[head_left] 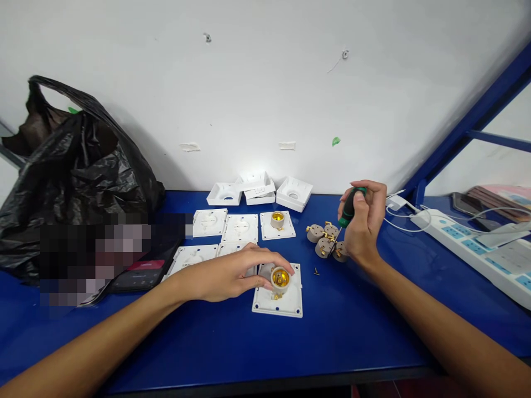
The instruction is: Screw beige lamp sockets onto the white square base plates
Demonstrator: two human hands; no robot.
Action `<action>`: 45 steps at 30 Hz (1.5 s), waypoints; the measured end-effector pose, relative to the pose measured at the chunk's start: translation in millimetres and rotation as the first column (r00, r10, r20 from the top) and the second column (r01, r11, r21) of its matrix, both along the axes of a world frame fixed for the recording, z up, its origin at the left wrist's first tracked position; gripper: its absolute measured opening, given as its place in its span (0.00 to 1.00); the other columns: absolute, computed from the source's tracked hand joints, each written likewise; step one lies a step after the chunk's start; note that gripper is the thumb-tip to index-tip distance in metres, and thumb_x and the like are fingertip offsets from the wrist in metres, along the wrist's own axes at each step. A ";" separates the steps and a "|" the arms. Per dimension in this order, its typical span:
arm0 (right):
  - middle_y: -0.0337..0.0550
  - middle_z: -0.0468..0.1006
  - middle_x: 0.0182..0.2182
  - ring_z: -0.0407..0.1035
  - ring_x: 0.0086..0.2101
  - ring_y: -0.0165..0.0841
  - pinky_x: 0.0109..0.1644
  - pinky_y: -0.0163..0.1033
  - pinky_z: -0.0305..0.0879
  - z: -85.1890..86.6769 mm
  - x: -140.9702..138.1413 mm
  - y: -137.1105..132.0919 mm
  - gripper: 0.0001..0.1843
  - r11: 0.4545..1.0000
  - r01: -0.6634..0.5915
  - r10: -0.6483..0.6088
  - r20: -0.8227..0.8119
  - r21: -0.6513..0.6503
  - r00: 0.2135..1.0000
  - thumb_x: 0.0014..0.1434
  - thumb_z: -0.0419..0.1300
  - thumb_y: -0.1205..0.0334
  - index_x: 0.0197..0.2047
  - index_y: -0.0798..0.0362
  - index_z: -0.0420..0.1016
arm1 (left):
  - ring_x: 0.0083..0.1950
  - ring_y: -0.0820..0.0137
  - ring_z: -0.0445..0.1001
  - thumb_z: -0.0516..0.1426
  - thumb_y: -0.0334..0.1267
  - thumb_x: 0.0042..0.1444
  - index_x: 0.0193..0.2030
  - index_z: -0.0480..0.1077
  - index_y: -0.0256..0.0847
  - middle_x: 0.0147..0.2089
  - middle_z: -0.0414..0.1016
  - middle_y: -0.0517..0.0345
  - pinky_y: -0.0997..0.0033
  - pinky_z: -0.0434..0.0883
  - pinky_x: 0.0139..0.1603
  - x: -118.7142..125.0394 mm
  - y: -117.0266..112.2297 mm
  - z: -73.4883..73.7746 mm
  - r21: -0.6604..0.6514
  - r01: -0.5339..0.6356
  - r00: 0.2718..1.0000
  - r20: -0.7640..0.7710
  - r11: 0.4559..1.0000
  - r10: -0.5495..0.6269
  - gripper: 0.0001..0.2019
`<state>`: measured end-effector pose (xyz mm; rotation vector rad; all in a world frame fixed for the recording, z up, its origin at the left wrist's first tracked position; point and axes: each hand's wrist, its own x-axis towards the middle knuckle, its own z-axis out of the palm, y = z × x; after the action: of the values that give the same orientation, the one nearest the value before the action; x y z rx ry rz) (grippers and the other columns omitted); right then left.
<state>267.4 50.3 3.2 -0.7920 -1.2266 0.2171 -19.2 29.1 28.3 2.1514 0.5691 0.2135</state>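
Note:
My left hand [232, 273] pinches a white lamp socket with a brass inside [280, 278] that stands on a white square plate [277, 301] on the blue table. My right hand [363, 221] is closed round a green-and-black screwdriver [347, 213], its tip pointing down at a cluster of grey socket inserts with brass terminals [326, 239]. A small loose screw [316, 271] lies between the plate and the inserts.
Several more white plates [240, 228] lie behind, one with a socket [277, 220], and white covers [259, 190] sit by the wall. A black plastic bag [70, 171] fills the left. A power strip [481, 249] with cables lies right.

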 end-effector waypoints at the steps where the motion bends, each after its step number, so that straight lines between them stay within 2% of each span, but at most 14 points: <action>1: 0.36 0.71 0.33 0.62 0.22 0.27 0.22 0.35 0.59 -0.4 0.0 0.3 0.06 1.000 0.002 -0.002 0.000 0.000 1.000 0.74 0.56 0.55 0.50 0.45 0.70 | 0.63 0.61 0.75 0.57 0.29 0.73 0.66 0.73 0.54 0.62 0.80 0.58 0.59 0.70 0.65 0.1 -0.3 0.7 0.007 0.014 1.000 -0.006 1.000 -0.014 0.20; 5: 0.35 0.71 0.33 0.63 0.22 0.26 0.22 0.34 0.59 -0.3 -0.4 0.2 0.07 1.000 0.006 -0.006 -0.005 -0.006 1.000 0.74 0.56 0.54 0.50 0.46 0.70 | 0.64 0.60 0.76 0.61 0.32 0.73 0.63 0.74 0.52 0.62 0.80 0.58 0.52 0.57 0.76 2.0 -2.4 -0.1 0.036 0.019 1.000 -0.011 0.999 -0.019 0.16; 7: 0.35 0.71 0.33 0.63 0.22 0.26 0.22 0.33 0.59 0.7 -1.1 -0.6 0.07 1.000 0.002 -0.002 -0.013 -0.010 1.000 0.73 0.56 0.54 0.50 0.46 0.70 | 0.65 0.59 0.76 0.63 0.34 0.73 0.63 0.73 0.52 0.62 0.80 0.57 0.50 0.53 0.78 3.4 -3.7 -4.2 0.051 -0.010 1.000 -0.005 0.999 0.010 0.15; 12: 0.35 0.72 0.33 0.62 0.21 0.26 0.22 0.32 0.59 2.1 -2.7 -1.5 0.06 1.000 -0.014 0.014 -0.033 -0.002 0.999 0.73 0.57 0.54 0.49 0.46 0.70 | 0.63 0.58 0.76 0.62 0.38 0.74 0.65 0.71 0.51 0.63 0.78 0.54 0.50 0.58 0.75 8.4 -4.8 -24.4 0.162 -0.094 0.993 0.083 0.982 0.082 0.16; 15: 0.35 0.72 0.33 0.62 0.21 0.26 0.21 0.32 0.59 1.5 -2.6 -0.7 0.06 1.000 -0.023 0.023 -0.034 0.002 0.999 0.73 0.57 0.55 0.49 0.45 0.71 | 0.63 0.57 0.75 0.63 0.38 0.73 0.65 0.71 0.51 0.62 0.78 0.53 0.54 0.67 0.68 13.0 -6.7 -32.6 0.213 -0.190 0.977 0.137 0.959 0.163 0.16; 18: 0.35 0.72 0.33 0.62 0.21 0.26 0.21 0.32 0.59 1.3 -2.8 -0.8 0.06 1.000 -0.022 0.022 -0.032 0.005 0.999 0.73 0.57 0.54 0.49 0.45 0.71 | 0.58 0.59 0.77 0.66 0.38 0.70 0.61 0.73 0.49 0.57 0.78 0.54 0.61 0.72 0.59 17.9 -13.5 -30.7 0.226 -0.215 0.972 0.148 0.950 0.185 0.16; 24: 0.35 0.71 0.32 0.62 0.22 0.27 0.22 0.32 0.60 2.8 -4.9 -2.6 0.05 1.000 -0.007 0.006 -0.033 -0.006 0.999 0.74 0.57 0.55 0.49 0.45 0.70 | 0.47 0.65 0.78 0.69 0.38 0.67 0.55 0.71 0.47 0.49 0.77 0.59 0.69 0.72 0.48 22.6 -27.8 -25.9 0.282 -0.153 0.983 0.139 0.947 0.117 0.15; 29: 0.35 0.71 0.32 0.62 0.22 0.26 0.22 0.33 0.60 3.5 -5.1 -2.9 0.06 1.000 0.003 -0.003 -0.017 0.001 1.000 0.74 0.56 0.55 0.49 0.46 0.70 | 0.38 0.69 0.75 0.69 0.37 0.66 0.55 0.70 0.48 0.47 0.75 0.62 0.69 0.70 0.43 21.7 -24.8 -33.0 0.326 -0.238 0.969 0.142 0.915 0.202 0.16; 31: 0.35 0.71 0.32 0.62 0.21 0.26 0.22 0.33 0.60 3.7 -5.2 -3.1 0.06 1.000 0.008 -0.008 -0.010 0.000 1.000 0.74 0.56 0.54 0.49 0.46 0.70 | 0.37 0.70 0.73 0.69 0.37 0.66 0.53 0.69 0.47 0.48 0.75 0.63 0.69 0.70 0.41 21.4 -23.1 -34.2 0.309 -0.277 0.959 0.150 0.910 0.241 0.15; 34: 0.35 0.71 0.32 0.62 0.22 0.26 0.22 0.33 0.60 4.0 -5.2 -3.5 0.05 1.000 0.004 -0.004 -0.014 -0.007 1.000 0.74 0.56 0.55 0.49 0.46 0.70 | 0.37 0.69 0.73 0.67 0.40 0.68 0.54 0.70 0.48 0.47 0.75 0.63 0.68 0.70 0.41 21.1 -21.6 -34.0 0.214 -0.290 0.954 0.147 0.933 0.263 0.13; 37: 0.35 0.71 0.32 0.62 0.22 0.27 0.22 0.33 0.59 4.3 -5.1 -3.8 0.05 1.000 -0.004 0.004 -0.019 -0.011 1.000 0.73 0.56 0.56 0.49 0.46 0.70 | 0.40 0.66 0.74 0.65 0.47 0.70 0.57 0.71 0.50 0.42 0.74 0.63 0.66 0.70 0.43 20.3 -21.1 -32.9 0.148 -0.314 0.947 0.117 0.938 0.299 0.13; 40: 0.35 0.71 0.32 0.62 0.22 0.27 0.22 0.34 0.59 4.4 -5.0 -3.7 0.05 1.000 -0.002 0.001 -0.020 -0.012 1.000 0.73 0.56 0.57 0.49 0.46 0.70 | 0.43 0.62 0.74 0.64 0.50 0.71 0.59 0.72 0.51 0.38 0.73 0.62 0.64 0.69 0.45 18.9 -20.9 -31.3 0.155 -0.311 0.950 0.079 0.938 0.302 0.15; 45: 0.35 0.71 0.32 0.61 0.21 0.26 0.21 0.34 0.59 4.8 -5.2 -3.9 0.05 1.000 -0.008 0.008 -0.011 -0.018 1.000 0.73 0.56 0.57 0.49 0.47 0.69 | 0.47 0.58 0.74 0.60 0.53 0.72 0.63 0.70 0.52 0.40 0.73 0.58 0.64 0.70 0.44 16.9 -21.3 -25.1 0.152 -0.260 0.964 -0.005 0.953 0.264 0.18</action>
<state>262.2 46.4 8.0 -0.8011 -1.2192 0.2389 -2.3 7.8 3.2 2.2212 0.8795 0.3859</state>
